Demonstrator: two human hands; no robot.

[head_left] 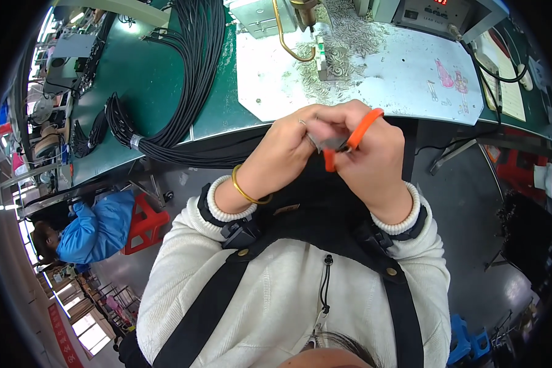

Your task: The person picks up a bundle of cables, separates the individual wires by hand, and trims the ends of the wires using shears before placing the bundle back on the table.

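My right hand [377, 156] is closed round an orange-handled cutting tool [365, 127]; motion blur hides whether it is scissors or pliers. The tool's grey metal end points toward my left hand [291, 144]. My left fingers are curled and pinched together, meeting the right fingers just off the near edge of the metal plate. A thin glint shows at the left fingertips, too small to name. Beyond the hands, the silvery plate [270, 92] lies on the green bench with many small metal bits scattered over it. A machine head [305, 15] stands above a small fixture [330, 70].
A thick bundle of black cables [193, 80] loops over the green bench [147, 67] and hangs off its front edge. A control box [435, 15] with a red display stands at the back right. A person in blue [98, 227] sits beside a red stool [146, 224] at left.
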